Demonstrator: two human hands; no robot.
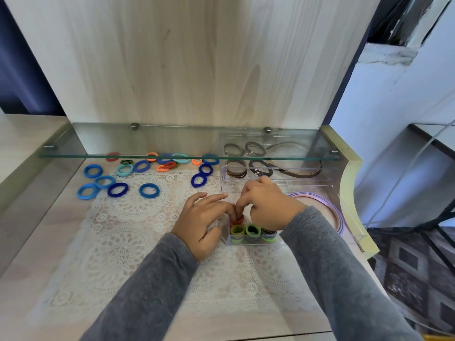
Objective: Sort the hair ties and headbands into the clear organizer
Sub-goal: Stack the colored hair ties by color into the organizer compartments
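A small clear organizer box [253,239] stands on the lace mat, holding green hair ties [253,230] and a dark one [268,232] on stacks of others. A red hair tie [238,220] sits at the top of its back left slot. My right hand [268,207] curls down over it, fingertips pinching its rim. My left hand [204,222] lies beside the box with fairly straight fingers touching the same tie and its thumb against the box wall. Several loose blue hair ties [117,189], light blue hair ties [124,169] and orange hair ties [162,167] lie at the back left.
A larger clear organizer [295,184] at the back right holds brown and black ties [236,171] and dark headbands [305,172]. Pink and purple headbands [333,209] lie to the right. A glass shelf [147,141] overhangs the back. The desk edge [354,193] curves on the right.
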